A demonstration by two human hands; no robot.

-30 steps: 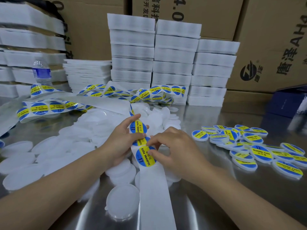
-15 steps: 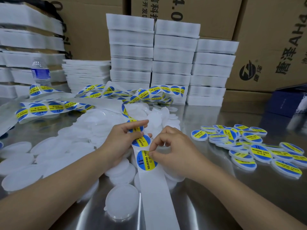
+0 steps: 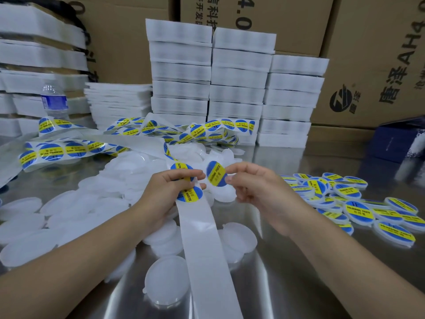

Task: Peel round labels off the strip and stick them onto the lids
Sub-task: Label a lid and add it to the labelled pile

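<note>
My left hand grips the white backing strip, its thumb over a blue-and-yellow round label still on it. My right hand pinches a peeled round label by its right edge, held in the air just right of the strip. Bare translucent white lids lie heaped under and left of my hands. Labelled lids are piled on the right of the metal table. More of the label strip trails off to the left and back.
Stacks of white foam trays stand behind the lids, with more at the left. A water bottle stands at the back left. Cardboard boxes form the back wall, and a dark blue box sits at right.
My right hand has peeled the lowest label off the strip and lifted it up and to the right. My left hand has stayed gripping the strip.
</note>
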